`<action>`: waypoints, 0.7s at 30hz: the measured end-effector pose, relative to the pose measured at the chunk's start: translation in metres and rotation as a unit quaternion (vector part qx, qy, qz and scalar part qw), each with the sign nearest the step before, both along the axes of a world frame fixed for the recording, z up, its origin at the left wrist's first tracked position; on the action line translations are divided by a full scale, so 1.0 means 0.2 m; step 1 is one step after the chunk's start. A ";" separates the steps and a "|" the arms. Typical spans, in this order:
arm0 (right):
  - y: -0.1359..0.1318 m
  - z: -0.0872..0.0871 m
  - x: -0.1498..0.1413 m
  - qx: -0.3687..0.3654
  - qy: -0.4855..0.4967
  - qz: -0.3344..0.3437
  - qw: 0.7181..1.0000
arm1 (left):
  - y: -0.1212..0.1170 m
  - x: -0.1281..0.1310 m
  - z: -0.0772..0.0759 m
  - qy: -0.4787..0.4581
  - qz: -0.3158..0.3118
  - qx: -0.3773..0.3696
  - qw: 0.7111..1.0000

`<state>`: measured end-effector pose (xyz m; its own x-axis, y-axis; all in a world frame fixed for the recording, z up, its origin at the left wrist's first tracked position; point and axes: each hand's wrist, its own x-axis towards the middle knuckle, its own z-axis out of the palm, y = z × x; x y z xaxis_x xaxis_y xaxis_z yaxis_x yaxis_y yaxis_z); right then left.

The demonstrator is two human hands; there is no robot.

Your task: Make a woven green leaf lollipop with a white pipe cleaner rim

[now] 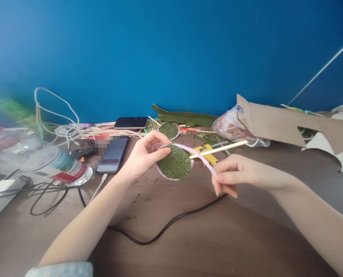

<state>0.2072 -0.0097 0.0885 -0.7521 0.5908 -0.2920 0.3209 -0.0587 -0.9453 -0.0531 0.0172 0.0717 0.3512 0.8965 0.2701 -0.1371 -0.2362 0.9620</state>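
My left hand (151, 153) pinches the upper left edge of a small round fan (175, 163) woven from green leaf, holding it above the table. A pale stick handle (226, 148) runs from the fan toward the upper right. Light purple trim lines part of the fan's rim, and a loose length of this purple strip (198, 155) arches off to the right. Its far end is pinched between the thumb and fingers of my right hand (229, 175). Behind my left hand lie another round woven fan (169, 130) and a partly hidden one with light edging.
A plastic bottle (44, 154) lies tilted at left beside a lit phone (112, 156) and tangled white cables. A dark phone (131, 122), green leaves (185, 117), a yellow tool (206, 154) and cardboard (281, 123) lie behind. A black cable (159, 235) crosses the table.
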 end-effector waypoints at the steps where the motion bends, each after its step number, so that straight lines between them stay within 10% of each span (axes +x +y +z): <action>1: 0.00 0.00 -0.01 -0.004 -0.003 0.004 1.000 | 0.00 0.00 0.00 -0.003 0.001 -0.002 1.000; 21: -0.01 -0.12 -0.10 -0.033 0.015 0.016 0.999 | -0.05 0.10 -0.05 -0.045 0.085 -0.045 0.994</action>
<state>0.1879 -0.0108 0.0653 -0.7791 0.5470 -0.3062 0.2951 -0.1109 -0.9490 -0.0323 0.0065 0.0621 0.1711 0.9625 0.2106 -0.1895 -0.1776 0.9657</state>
